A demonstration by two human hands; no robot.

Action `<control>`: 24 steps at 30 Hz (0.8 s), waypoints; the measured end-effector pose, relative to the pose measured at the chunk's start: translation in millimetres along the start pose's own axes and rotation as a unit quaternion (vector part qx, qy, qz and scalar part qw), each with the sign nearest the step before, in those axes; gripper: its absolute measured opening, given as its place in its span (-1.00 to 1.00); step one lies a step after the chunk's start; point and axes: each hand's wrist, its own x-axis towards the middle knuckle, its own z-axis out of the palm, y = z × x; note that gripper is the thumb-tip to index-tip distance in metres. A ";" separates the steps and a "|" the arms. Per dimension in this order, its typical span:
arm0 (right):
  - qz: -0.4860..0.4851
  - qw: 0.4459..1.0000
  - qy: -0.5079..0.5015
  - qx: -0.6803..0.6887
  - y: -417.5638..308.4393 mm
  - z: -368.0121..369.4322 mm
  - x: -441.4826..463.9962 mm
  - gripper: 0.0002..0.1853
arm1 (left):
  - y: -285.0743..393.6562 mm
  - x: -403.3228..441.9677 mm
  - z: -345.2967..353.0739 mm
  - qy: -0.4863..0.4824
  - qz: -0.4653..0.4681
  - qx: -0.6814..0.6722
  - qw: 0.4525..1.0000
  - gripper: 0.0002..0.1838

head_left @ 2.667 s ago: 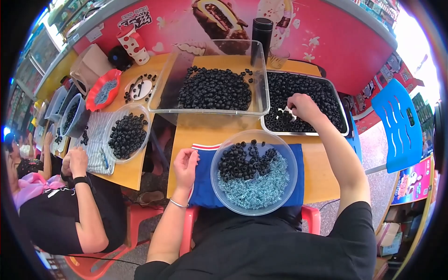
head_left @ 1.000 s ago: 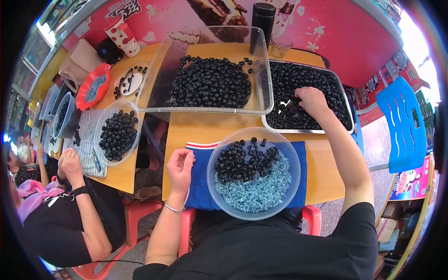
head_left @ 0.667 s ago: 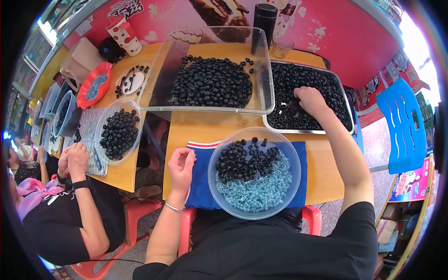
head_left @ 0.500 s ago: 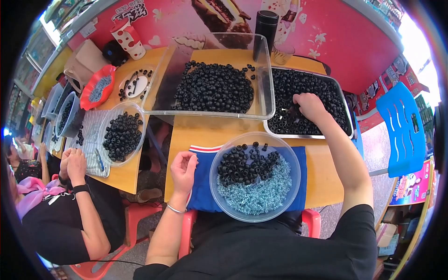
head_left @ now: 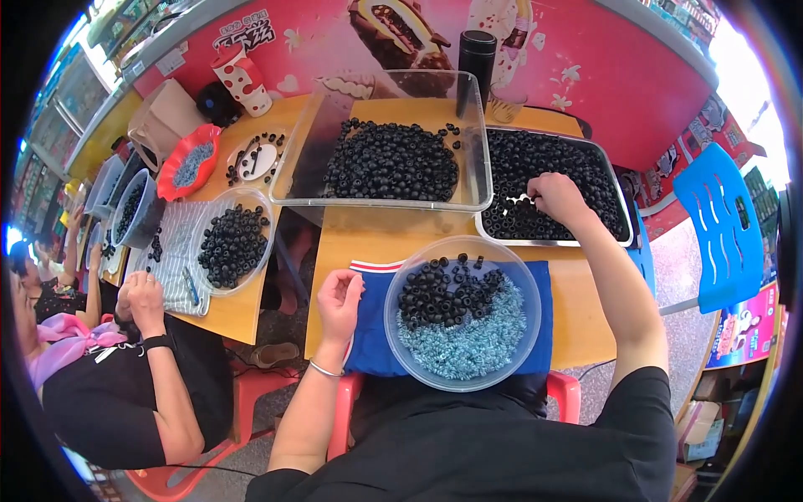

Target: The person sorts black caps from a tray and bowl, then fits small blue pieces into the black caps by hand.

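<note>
"What's moved?"
"The right hand (head_left: 556,197) is now working slightly closer to the tray's near edge."

"And the layout?"
"The orange-brown wooden bench (head_left: 351,230) is carrying a clear rectangular plastic bin (head_left: 376,202) and, beside it, a silver-rimmed metal tray (head_left: 556,243), both holding black beads. A blue cloth (head_left: 366,330) is lying partly beneath a round translucent plastic bowl (head_left: 460,387)."

"The grips?"
"The right fingertips are reaching among the tray's beads; the left hand (head_left: 339,305) is curling beside the bowl. I can't tell whether either is grasping anything."

"Smallest things?"
"Round black beads (head_left: 443,293) and tinier translucent teal beads (head_left: 468,343) are sharing the bowl."
</note>
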 end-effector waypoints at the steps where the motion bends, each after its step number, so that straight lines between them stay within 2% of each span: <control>1: 0.003 1.000 0.014 0.016 -1.6 -4.1 -3.4 -0.82 | 0.0 0.0 0.1 0.000 0.002 0.002 1.000 -0.90; 3: 0.009 0.998 0.042 0.050 -5.6 -14.2 -12.5 -0.84 | -0.5 -0.7 -0.2 -0.002 0.005 0.005 1.000 -0.89; 6: 0.052 0.975 0.047 0.210 -10.6 -31.8 -27.7 -0.84 | -1.8 1.0 -0.6 -0.006 0.008 0.008 1.000 -0.88; 9: 0.050 0.942 0.023 0.332 -30.7 -52.9 -49.0 -0.82 | 0.0 3.7 -3.7 -0.004 -0.005 -0.008 1.000 -0.88; 11: 0.003 0.932 -0.014 0.363 -56.0 -64.8 -63.4 -0.82 | 2.5 6.9 -6.0 0.000 -0.020 -0.047 0.999 -0.88; 14: -0.062 0.928 -0.065 0.362 -90.8 -67.7 -78.6 -0.82 | 29.7 4.9 -0.9 0.007 0.038 0.032 0.999 -0.90; 16: -0.126 0.923 -0.061 0.357 -101.9 -57.1 -82.0 -0.80 | 81.2 -8.6 28.2 -0.025 0.086 0.011 0.996 -0.94; 17: -0.125 0.924 -0.053 0.357 -106.8 -56.2 -84.1 -0.77 | 109.7 -17.5 45.4 -0.055 0.103 -0.002 0.993 -0.96; 18: -0.119 0.924 -0.036 0.362 -110.0 -57.5 -86.0 -0.77 | 128.9 -25.1 57.8 -0.122 0.209 0.053 0.969 -0.94; 19: -0.114 0.923 -0.019 0.367 -112.1 -61.0 -86.5 -0.76 | 165.7 -34.5 74.0 -0.228 0.291 0.071 0.927 -0.86; 20: -0.111 0.922 0.001 0.370 -113.0 -64.5 -84.5 -0.76 | 188.8 -47.8 93.3 -0.313 0.342 0.032 0.885 -0.79; 21: -0.103 0.927 0.018 0.360 -110.9 -66.9 -83.7 -0.78 | 203.9 -66.0 115.9 -0.349 0.408 -0.032 0.843 -0.71; 24: -0.078 0.930 0.054 0.355 -102.8 -68.3 -87.6 -0.82 | 230.7 -127.4 167.8 -0.491 0.469 -0.154 0.718 -0.61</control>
